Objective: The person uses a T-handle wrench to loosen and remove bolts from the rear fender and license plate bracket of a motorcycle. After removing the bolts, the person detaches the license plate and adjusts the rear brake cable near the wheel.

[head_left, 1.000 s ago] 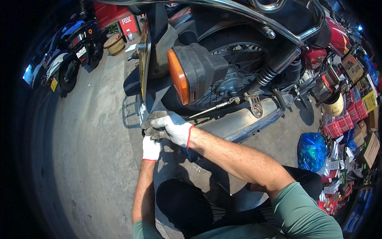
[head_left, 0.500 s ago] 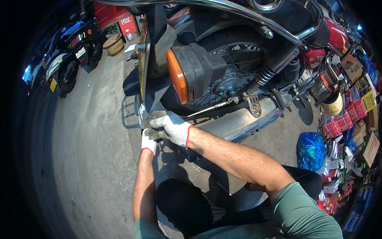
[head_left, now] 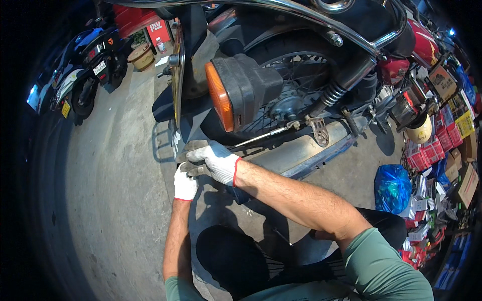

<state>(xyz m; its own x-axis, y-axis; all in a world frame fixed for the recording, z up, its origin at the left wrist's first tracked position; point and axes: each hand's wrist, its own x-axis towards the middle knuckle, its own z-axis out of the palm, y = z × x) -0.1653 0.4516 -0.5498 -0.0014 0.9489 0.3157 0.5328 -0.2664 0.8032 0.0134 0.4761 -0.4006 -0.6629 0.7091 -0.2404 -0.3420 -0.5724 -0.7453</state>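
Observation:
My right hand, in a white knit glove with grey fingers and a red cuff, is closed near the lower end of a motorcycle's black rear mudguard. Just below it, touching its fingers, is my left hand in a matching glove, also closed. Whatever the fingers of either hand hold is hidden. Above my hands are the number plate, seen almost edge-on, and a black turn signal with an orange lens. To the right, a silver exhaust muffler runs beside the spoked rear wheel.
A thin metal tool lies on the concrete near my knees. At the right stand a blue plastic bag and heaps of red and brown boxes. Parked scooters and a round pot are at the far left.
My left hand has drawn back slightly toward me and left, showing more of its glove. The right hand stays almost in place, and the view has shifted a little.

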